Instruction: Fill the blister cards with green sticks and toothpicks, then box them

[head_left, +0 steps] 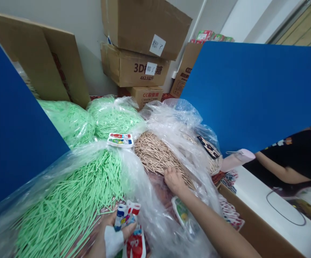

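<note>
At the bottom, my left hand (pixel 112 229), with a white wrap on the thumb, grips small bottle-shaped printed packets (pixel 127 215); one below is red and reads "Cola". Long green straw-like sticks (pixel 72 204) fill the open clear bag beside it. My right hand (pixel 174 180) reaches into another clear bag, its fingers curled at the edge of a heap of thin brown straw-like sticks (pixel 155 152). Its fingertips are partly hidden among them. Under my right forearm lies a bottle-shaped packet (pixel 181 211) with a green and yellow print. More printed packets (pixel 120 140) rest between the two bags.
Tied bags of green sticks (pixel 112 116) stand behind. Cardboard boxes (pixel 142 66) are stacked at the wall. Blue panels (pixel 257 93) flank both sides. A dark patterned phone-like object (pixel 208 147) lies on a bag, near a pink cylinder (pixel 237 160). Another person's arm (pixel 281 168) is at right.
</note>
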A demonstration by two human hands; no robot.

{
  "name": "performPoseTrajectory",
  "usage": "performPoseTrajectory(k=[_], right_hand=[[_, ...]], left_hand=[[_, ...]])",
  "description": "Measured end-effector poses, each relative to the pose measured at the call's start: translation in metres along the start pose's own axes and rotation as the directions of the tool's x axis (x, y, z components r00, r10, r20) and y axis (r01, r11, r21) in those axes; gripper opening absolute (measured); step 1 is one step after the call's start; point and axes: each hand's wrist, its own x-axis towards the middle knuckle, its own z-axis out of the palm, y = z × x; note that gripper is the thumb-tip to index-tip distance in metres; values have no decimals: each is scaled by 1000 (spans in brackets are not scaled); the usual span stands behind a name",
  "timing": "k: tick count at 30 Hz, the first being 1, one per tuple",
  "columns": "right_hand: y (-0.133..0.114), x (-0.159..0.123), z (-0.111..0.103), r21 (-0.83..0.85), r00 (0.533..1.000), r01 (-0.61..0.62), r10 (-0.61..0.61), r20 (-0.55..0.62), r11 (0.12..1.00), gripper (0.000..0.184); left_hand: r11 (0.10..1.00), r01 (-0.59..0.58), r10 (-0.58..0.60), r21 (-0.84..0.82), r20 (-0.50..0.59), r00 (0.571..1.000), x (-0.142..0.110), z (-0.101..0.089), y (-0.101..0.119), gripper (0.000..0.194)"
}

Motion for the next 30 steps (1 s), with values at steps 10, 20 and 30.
performPoseTrajectory(k=[10,20,30], right_hand=[[0,5,-1,-7,999,-12,11,-36,1000,27],[29,17,-16,322,983,-145,98,156,936,17],[38,0,-37,938,943,-253,-155,294,236,37]], left_hand=[[1000,-16,17,-6,71,997,-13,7,9,48],[1000,3,-1,-19,126,992,-11,2,8,46],[917,80,64,-390,343,937,14,27,56,43]])
